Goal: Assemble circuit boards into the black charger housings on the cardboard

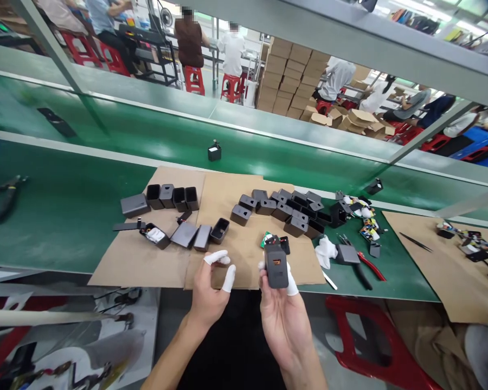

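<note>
My right hand (287, 319), palm up with white finger cots, grips a dark grey charger housing (277, 271). Its face toward me has a slot with orange showing inside. To the left, my left hand (211, 287) holds nothing; its thumb and fingers, also in white cots, are spread apart over the cardboard sheet (244, 273). Just past the held housing, a green circuit board (265, 238) and a small black part lie on the cardboard. An open housing (220, 230) and a closed grey one (203, 238) lie beyond my left hand.
Several dark housings (282, 211) are grouped at the back of the cardboard. Right of it are a white cloth (326, 252), red-and-black pliers (372, 265) and loose circuit boards (368, 230). Black pliers (8, 200) lie far left. A red stool (361, 336) stands below the right edge.
</note>
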{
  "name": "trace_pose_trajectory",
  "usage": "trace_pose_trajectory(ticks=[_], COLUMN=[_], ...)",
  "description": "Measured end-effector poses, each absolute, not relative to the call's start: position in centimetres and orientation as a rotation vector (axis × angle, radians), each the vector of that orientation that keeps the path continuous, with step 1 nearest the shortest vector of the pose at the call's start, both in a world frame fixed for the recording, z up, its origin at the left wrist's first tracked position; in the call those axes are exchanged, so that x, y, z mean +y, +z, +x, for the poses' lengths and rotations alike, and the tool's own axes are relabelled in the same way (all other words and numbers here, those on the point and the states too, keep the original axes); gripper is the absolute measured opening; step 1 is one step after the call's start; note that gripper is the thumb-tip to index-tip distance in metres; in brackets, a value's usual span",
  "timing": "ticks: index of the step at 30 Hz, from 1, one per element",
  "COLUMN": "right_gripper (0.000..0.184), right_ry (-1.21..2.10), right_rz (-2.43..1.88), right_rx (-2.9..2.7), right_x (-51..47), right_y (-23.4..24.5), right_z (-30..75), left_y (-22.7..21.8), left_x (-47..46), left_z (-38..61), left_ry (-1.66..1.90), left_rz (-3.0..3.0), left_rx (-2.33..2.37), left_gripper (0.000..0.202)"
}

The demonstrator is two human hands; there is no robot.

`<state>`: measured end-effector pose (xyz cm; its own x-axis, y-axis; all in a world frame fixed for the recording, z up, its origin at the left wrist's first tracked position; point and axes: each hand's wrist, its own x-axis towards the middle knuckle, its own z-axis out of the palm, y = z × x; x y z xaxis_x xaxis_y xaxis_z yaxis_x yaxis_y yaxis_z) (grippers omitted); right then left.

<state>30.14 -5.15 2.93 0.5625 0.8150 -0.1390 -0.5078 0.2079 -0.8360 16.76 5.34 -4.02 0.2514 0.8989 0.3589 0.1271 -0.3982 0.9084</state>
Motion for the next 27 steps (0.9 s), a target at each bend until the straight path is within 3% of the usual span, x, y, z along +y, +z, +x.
trace_pose_trajectory(ticks=[4, 9, 12, 15, 18, 21, 27], right_gripper=[0.033, 0.026, 0.017, 0.033, 0.051, 0.025, 0.01], right_ry=[0.921, 0.658, 0.484, 0.309, 0.006, -0.399, -0.396], right_rz=[-1.046, -1.278, -1.39, -1.446, -1.679, -2.158, -2.447], right_rx=[-0.216, -0.455, -0.708, -1.084, -1.24, -0.979, -0.941], right_x=[-4.7, -5.3, -5.7, -6.3, -8.3, -11.7, -15.9], right_y=[3.4, 1.8, 1.5, 2.1, 2.2, 1.3, -0.8], right_z=[30.0, 30.2, 29.9, 31.4, 36.9, 45.6, 57.6], left_y=[-2.3, 0.7, 0.4, -1.6, -3.5, -3.9, -1.6], left_x=[4.8, 3.6, 3.3, 4.0, 5.3, 6.2, 5.2], left_z=[16.1, 16.0, 17.6, 19.2, 19.9, 20.0, 20.6], left_ry=[1.197, 0.905, 0.824, 0.814, 0.788, 0.82, 0.869], left_rz=[1.73, 2.123, 2.126, 1.882, 1.603, 1.454, 1.37], left_rx=[0.921, 0.873, 0.931, 1.012, 1.04, 1.061, 1.084], left_gripper=[0.034, 0.07, 0.064, 0.051, 0.06, 0.07, 0.078])
